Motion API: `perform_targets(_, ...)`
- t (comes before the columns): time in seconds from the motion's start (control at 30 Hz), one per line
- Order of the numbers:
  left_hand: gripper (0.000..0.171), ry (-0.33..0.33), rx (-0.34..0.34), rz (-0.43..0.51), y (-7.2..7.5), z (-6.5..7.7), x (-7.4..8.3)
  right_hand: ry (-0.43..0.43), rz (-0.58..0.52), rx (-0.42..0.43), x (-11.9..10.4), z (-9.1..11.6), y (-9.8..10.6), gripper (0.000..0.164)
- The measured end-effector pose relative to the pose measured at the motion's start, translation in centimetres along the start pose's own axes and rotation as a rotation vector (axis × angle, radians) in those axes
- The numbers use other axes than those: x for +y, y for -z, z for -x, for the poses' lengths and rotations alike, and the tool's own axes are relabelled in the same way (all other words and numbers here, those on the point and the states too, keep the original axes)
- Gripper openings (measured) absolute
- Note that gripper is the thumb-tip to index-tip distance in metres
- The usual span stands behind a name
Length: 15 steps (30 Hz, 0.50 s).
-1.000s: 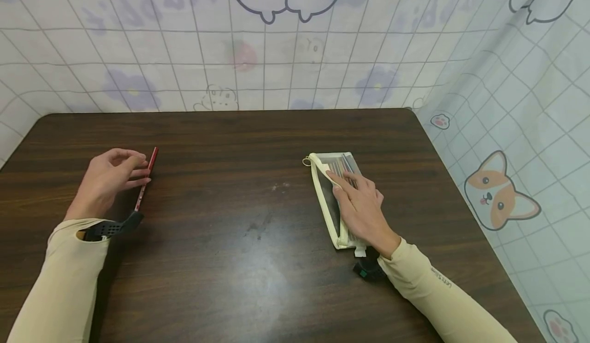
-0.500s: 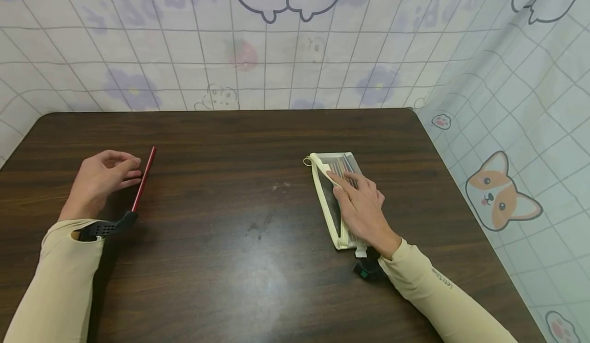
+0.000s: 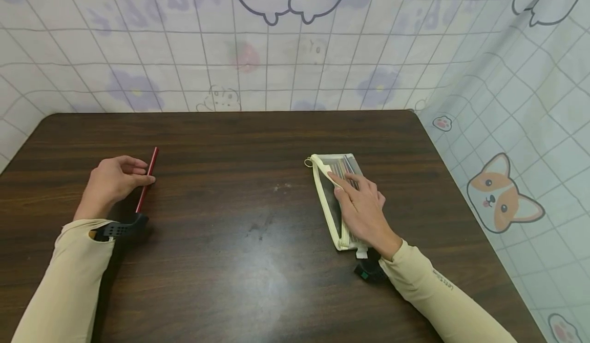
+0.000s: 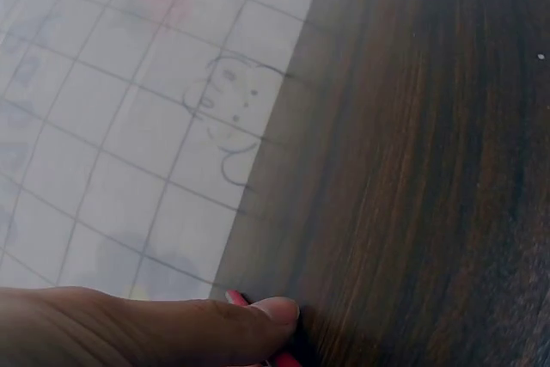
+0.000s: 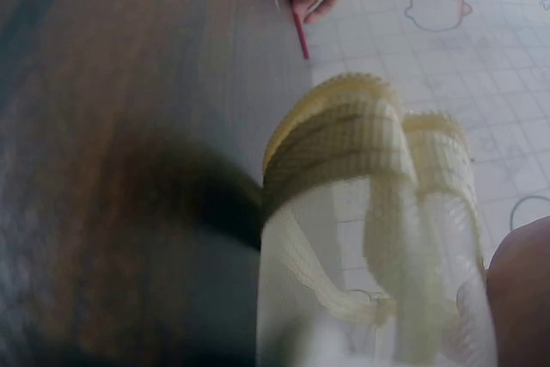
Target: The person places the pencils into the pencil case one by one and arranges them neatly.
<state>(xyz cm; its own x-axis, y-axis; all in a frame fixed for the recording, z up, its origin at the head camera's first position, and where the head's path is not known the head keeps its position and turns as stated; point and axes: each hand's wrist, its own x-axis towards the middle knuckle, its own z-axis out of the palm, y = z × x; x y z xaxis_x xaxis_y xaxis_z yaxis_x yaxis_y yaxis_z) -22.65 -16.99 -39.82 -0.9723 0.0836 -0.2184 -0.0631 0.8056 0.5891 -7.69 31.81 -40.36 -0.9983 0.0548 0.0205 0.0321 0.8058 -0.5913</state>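
Observation:
My left hand [image 3: 112, 181] is over the red pencil [image 3: 153, 159], which lies at the left of the table. Its thumb crosses the pencil, pinching it against the fingers, and in the left wrist view the thumb [image 4: 198, 328] covers most of it. At the right, my right hand [image 3: 361, 205] holds the edge of a clear pencil case [image 3: 324, 207] with cream zipper trim, index finger stretched along the rim. Several thin sticks or pencils [image 3: 341, 165] show inside. The right wrist view has the zipper opening [image 5: 344, 139] standing up and gaping.
The dark wood table [image 3: 239, 179] spreads between the two hands. A white grid-patterned cloth [image 3: 276, 51] hangs behind it and along the right side. Dark wrist devices [image 3: 124, 228] sit below both hands.
My left hand drew back left from the pencil, then returned to the right, its thumb now across it. My right hand and the pencil case have stayed put.

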Motion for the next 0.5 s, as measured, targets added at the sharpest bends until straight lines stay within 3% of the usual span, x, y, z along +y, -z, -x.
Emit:
perform_targets(0.3,0.041,-0.031,0.036,-0.040,-0.03,-0.01,0.14,0.006,0.002,0.002,0.12,0.07,-0.06,0.045)
perform_targets(0.5,0.044,-0.003,-0.008,-0.003,0.78,0.19,0.28,0.006,0.000,0.005,0.12,-0.03,-0.08,0.045)
